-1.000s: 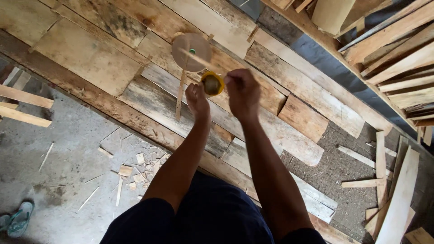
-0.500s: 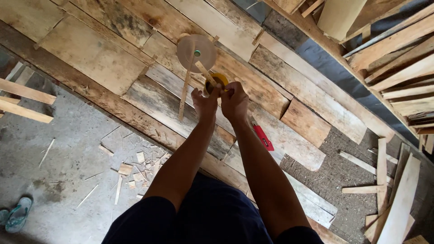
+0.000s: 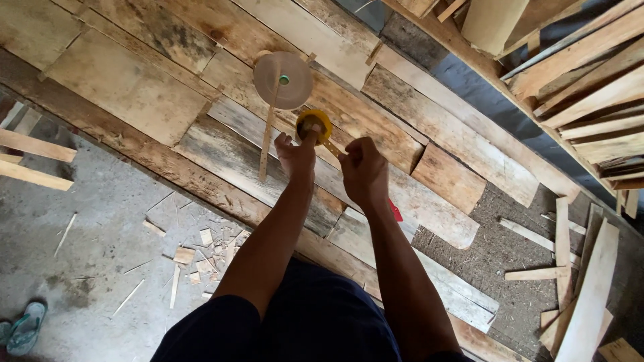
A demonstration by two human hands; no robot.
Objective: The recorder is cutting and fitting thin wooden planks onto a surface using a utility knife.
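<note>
My left hand (image 3: 296,154) grips a yellow tape measure (image 3: 314,125) above a floor of rough planks. Beside it, my right hand (image 3: 363,169) pinches the tape's blade (image 3: 331,147), drawn out a short way from the case. A round wooden disc (image 3: 282,80) with a small green centre lies on the planks just beyond the hands. Under it, a thin wooden strip (image 3: 267,143) runs toward me. A red object (image 3: 394,212) shows partly beneath my right wrist.
Weathered planks (image 3: 134,87) cover the middle. Bare concrete (image 3: 80,248) at the left carries wood offcuts (image 3: 201,251) and a sandal (image 3: 25,328). Stacked timber (image 3: 590,87) fills the upper right, with loose boards (image 3: 583,295) at the lower right.
My hands, pressed together half a second ago, have drawn apart: the right has moved right, drawing out a short length of blade. The view has shifted slightly.
</note>
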